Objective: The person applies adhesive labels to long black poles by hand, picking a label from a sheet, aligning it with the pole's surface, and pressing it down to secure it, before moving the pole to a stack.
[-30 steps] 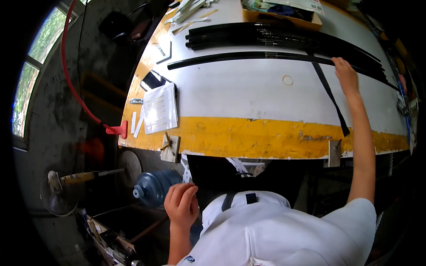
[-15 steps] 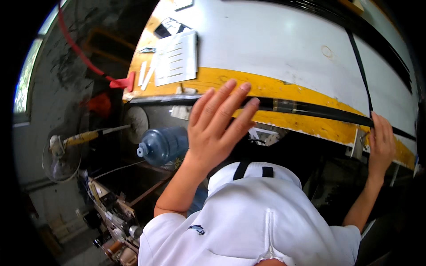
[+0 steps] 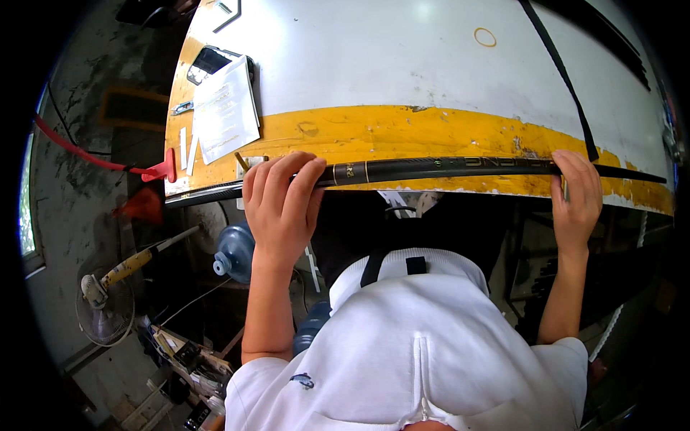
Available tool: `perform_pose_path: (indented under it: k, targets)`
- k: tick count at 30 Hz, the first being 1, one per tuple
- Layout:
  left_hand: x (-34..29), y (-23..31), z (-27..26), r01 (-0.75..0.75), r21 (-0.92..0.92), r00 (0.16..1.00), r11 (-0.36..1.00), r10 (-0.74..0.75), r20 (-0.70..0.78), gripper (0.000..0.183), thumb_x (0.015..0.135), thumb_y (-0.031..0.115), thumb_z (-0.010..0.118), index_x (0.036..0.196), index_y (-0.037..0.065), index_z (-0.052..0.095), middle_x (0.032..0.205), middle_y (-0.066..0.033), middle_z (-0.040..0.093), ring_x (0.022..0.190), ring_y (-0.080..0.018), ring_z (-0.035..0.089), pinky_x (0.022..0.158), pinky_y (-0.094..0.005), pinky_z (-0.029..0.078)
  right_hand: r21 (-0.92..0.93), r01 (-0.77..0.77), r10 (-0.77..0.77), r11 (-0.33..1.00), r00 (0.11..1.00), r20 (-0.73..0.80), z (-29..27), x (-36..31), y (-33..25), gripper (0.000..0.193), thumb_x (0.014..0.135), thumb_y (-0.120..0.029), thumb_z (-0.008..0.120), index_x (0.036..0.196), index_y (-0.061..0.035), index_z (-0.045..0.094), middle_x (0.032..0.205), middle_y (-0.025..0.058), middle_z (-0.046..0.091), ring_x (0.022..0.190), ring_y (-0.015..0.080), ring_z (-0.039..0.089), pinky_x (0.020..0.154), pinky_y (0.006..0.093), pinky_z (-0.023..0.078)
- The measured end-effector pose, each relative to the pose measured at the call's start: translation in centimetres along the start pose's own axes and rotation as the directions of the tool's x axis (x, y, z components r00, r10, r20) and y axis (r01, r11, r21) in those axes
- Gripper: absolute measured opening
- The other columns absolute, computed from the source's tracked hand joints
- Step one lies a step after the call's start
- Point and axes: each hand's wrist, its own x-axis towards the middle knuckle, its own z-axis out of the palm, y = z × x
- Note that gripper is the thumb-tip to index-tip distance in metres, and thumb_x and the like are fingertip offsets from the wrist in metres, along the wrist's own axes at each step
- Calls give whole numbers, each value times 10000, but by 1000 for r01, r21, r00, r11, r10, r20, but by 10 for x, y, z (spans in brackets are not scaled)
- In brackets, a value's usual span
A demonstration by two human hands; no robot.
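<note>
A long black fishing rod [image 3: 431,169] with gold bands and glossy markings lies along the table's near edge. My left hand [image 3: 280,201] is wrapped over it from above, left of the gold bands, with its thumb partly hidden. Farther right, my right hand [image 3: 577,190] grips the same rod near its narrower dark end, fingers over the top. A flat black strip [image 3: 557,61] lies across the white tabletop, its near end close to my right fingers.
The table [image 3: 345,72] has a yellow wooden edge. A booklet [image 3: 228,111], a phone [image 3: 208,65] and a utility knife [image 3: 182,108] lie at its left. More black rods [image 3: 600,36] lie far right. A blue water bottle [image 3: 233,253] and a fan [image 3: 106,305] stand below left.
My left hand, raised with spread fingers before, has come down left onto the rod and closed on it. My right hand has moved left, and the view has shifted.
</note>
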Motion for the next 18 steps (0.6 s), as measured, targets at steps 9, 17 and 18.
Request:
perform_pose_path:
  k: [9, 17, 18]
  targets:
    - [1, -5, 6, 19, -5, 999, 1000, -19, 26, 368, 766, 182, 733, 1114, 144, 621, 1016, -29, 603, 948, -208, 568, 854, -372, 408, 84, -12, 15, 996, 1000, -25, 16, -10, -2, 387, 671, 119, 709, 1021, -31, 641, 1031, 86, 651, 990, 263, 613, 867, 369, 485]
    - [-2, -13, 9, 17, -6, 1000, 1000, -17, 10, 389, 695, 96, 776, 1046, 92, 609, 989, -76, 600, 915, -263, 568, 803, -370, 434, 120, 25, -24, 992, 1000, -6, 20, -12, -3, 415, 649, 125, 716, 1024, -34, 633, 1025, 92, 650, 981, 264, 613, 868, 377, 484]
    - [-3, -14, 9, 17, -20, 1000, 1000, -17, 3, 383, 699, 98, 776, 1043, 91, 608, 989, -76, 603, 919, -263, 570, 808, -370, 435, 124, 26, -25, 992, 1000, -4, 20, -13, -3, 419, 647, 126, 718, 1025, -35, 632, 1025, 93, 650, 981, 263, 614, 866, 376, 484]
